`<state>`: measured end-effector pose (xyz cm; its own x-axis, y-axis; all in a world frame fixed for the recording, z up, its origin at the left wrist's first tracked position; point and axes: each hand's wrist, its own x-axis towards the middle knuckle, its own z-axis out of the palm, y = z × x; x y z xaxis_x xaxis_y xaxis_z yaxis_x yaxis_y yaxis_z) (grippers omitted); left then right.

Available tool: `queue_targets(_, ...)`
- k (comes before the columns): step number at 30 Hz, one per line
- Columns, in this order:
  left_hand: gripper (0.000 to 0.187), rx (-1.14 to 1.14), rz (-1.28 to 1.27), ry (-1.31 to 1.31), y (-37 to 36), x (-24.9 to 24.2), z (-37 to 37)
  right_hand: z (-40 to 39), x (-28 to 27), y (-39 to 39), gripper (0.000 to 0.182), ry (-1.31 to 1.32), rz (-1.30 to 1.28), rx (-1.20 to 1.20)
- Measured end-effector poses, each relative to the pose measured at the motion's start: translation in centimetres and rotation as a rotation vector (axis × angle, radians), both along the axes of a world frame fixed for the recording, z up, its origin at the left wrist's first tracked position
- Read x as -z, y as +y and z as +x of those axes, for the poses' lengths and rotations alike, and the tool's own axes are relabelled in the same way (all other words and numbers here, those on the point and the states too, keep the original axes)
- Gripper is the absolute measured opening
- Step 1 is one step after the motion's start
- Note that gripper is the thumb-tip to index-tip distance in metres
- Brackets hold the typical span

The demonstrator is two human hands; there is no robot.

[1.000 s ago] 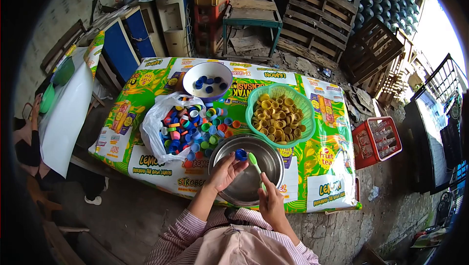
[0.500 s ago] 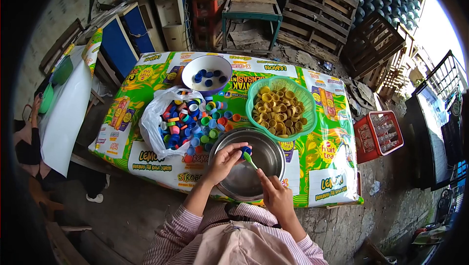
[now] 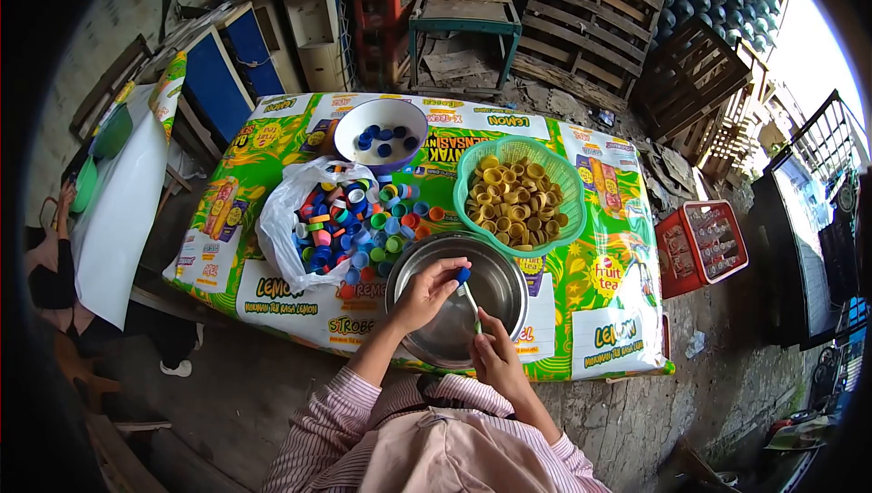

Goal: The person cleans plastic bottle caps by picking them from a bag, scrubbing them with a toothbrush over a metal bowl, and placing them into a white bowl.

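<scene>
Above the steel basin (image 3: 417, 338), my left hand (image 3: 425, 296) pinches a dark blue bottle cap (image 3: 463, 275) between its fingertips. My right hand (image 3: 498, 359) is closed around the handle of a green and white toothbrush (image 3: 474, 310), whose bristled head is against or very close to the cap. Left of the basin, a white plastic bag (image 3: 278, 243) spills mixed coloured caps (image 3: 381, 237) onto the table. Yellow caps (image 3: 516, 200) fill a green plastic basket (image 3: 574, 211) behind the basin. Several dark blue caps lie in a white bowl (image 3: 359, 114) with a purple outside.
A green printed cover lies over the table (image 3: 609, 311). On the right stands a red crate (image 3: 668, 261) of bottles. Wooden pallets (image 3: 590, 25) and a small teal-framed table (image 3: 465, 7) are beyond. At far left, another person's hand (image 3: 66, 195) touches a green basin (image 3: 85, 186).
The toothbrush has turned over, from its green back showing to its pale bristles showing. My right hand has shifted slightly down and left, and the blue cap is tilted differently.
</scene>
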<state>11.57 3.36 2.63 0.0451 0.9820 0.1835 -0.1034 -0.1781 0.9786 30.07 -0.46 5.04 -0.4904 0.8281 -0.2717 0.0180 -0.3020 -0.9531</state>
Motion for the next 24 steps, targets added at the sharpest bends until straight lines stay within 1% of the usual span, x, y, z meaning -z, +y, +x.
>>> queue_targets(1,0.035,0.038,-0.024,0.060,-0.3,-0.1,-0.2,-0.1,-0.8,-0.1,0.040,0.128,-0.283,0.015)
queue_targets(2,0.033,0.033,-0.046,0.113,-0.6,-0.3,-0.3,0.1,-1.4,0.0,0.038,0.250,-0.451,0.020)
queue_targets(3,0.033,0.032,-0.049,0.117,-0.8,-0.6,-0.6,0.5,-1.2,0.2,0.038,0.254,-0.454,0.018)
queue_targets(5,0.030,0.041,0.075,0.347,-1.2,-1.2,-0.8,1.5,-0.1,0.8,0.037,0.616,-0.758,-0.021)
queue_targets(6,0.030,0.023,0.143,0.372,-1.2,-0.3,-0.9,1.9,1.0,1.0,0.036,0.833,-0.890,-0.038)
queue_targets(7,0.030,0.025,0.143,0.372,-1.2,-0.5,-1.0,2.2,1.4,1.2,0.036,0.833,-0.890,-0.037)
queue_targets(9,0.031,0.045,0.207,0.482,-1.5,-1.1,-1.2,2.5,1.8,1.1,0.035,1.130,-1.156,-0.019)
queue_targets(10,0.031,0.048,0.204,0.481,-1.5,-1.2,-1.3,2.6,1.7,1.0,0.035,1.193,-1.238,0.037)
queue_targets(12,0.032,0.072,0.325,0.479,-1.6,-1.4,-1.6,2.8,1.5,1.1,0.035,1.232,-1.268,0.020)
queue_targets(13,0.032,0.074,0.320,0.479,-1.7,-1.6,-1.8,2.8,1.4,1.0,0.035,1.271,-1.296,-0.001)
queue_targets(14,0.032,0.088,0.332,0.493,-1.6,-1.8,-2.0,2.8,1.4,0.9,0.036,1.211,-1.207,-0.038)
queue_targets(15,0.032,0.102,0.344,0.507,-1.6,-1.9,-2.1,2.6,1.1,0.8,0.036,1.212,-1.208,-0.036)
queue_targets(17,0.030,0.069,0.299,0.491,-1.5,-1.8,-2.0,1.9,0.0,0.6,0.037,0.822,-0.806,-0.093)
queue_targets(18,0.028,0.034,0.256,0.475,-1.3,-1.7,-2.0,1.6,-1.0,0.5,0.038,0.651,-0.761,-0.079)
queue_targets(19,0.028,0.035,0.261,0.477,-1.3,-1.7,-2.0,1.3,-0.8,0.3,0.038,0.560,-0.637,-0.105)
queue_targets(21,0.023,-0.001,0.056,0.272,-1.2,-1.5,-1.8,0.6,-1.0,-0.2,0.039,0.310,-0.412,-0.083)
queue_targets(22,0.023,-0.010,0.110,0.354,-1.1,-1.7,-1.8,0.8,-0.4,-0.1,0.043,0.219,-0.262,-0.112)
queue_targets(23,0.023,-0.007,0.111,0.352,-1.0,-1.5,-1.9,0.8,0.1,0.1,0.043,0.217,-0.261,-0.109)
queue_targets(24,0.024,0.031,-0.013,0.207,-0.9,-1.3,-2.0,0.7,0.6,0.1,0.043,0.047,0.097,-0.103)
